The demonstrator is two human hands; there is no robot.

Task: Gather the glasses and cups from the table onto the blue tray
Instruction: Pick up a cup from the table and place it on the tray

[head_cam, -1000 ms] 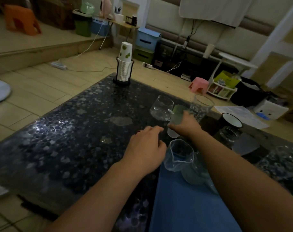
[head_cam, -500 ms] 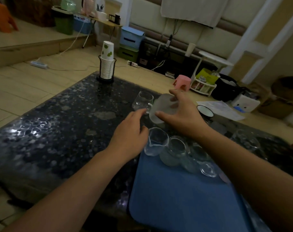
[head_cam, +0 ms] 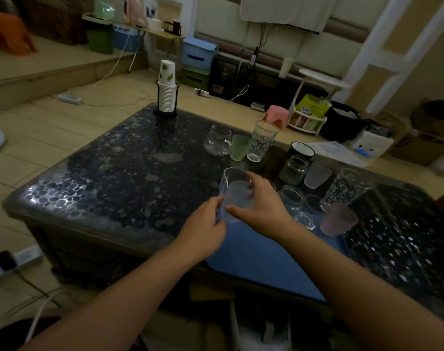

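Observation:
My right hand [head_cam: 262, 211] grips a frosted white cup [head_cam: 237, 200] from the right, just above the far left corner of the blue tray [head_cam: 266, 257]. My left hand [head_cam: 205, 226] pinches the same cup at its lower left. A clear glass beaker [head_cam: 235, 174] stands right behind the cup. On the tray's far edge sit two clear glasses [head_cam: 292, 198] and a pink frosted cup [head_cam: 337, 220]. On the table stand a round glass mug [head_cam: 217, 140], a green frosted cup [head_cam: 238, 148] and a tall patterned glass [head_cam: 261, 140].
Right of those, a black mug [head_cam: 302, 150], a glass jar [head_cam: 293, 169], another frosted cup [head_cam: 317, 174] and a second patterned glass [head_cam: 347, 188] stand on the dark pebbled table [head_cam: 114, 178]. A paper cup stack in a holder [head_cam: 166, 95] occupies the far corner.
My right hand lifted the frosted cup from beside the green cup and brought it toward me over the tray corner. My left hand came up to the cup.

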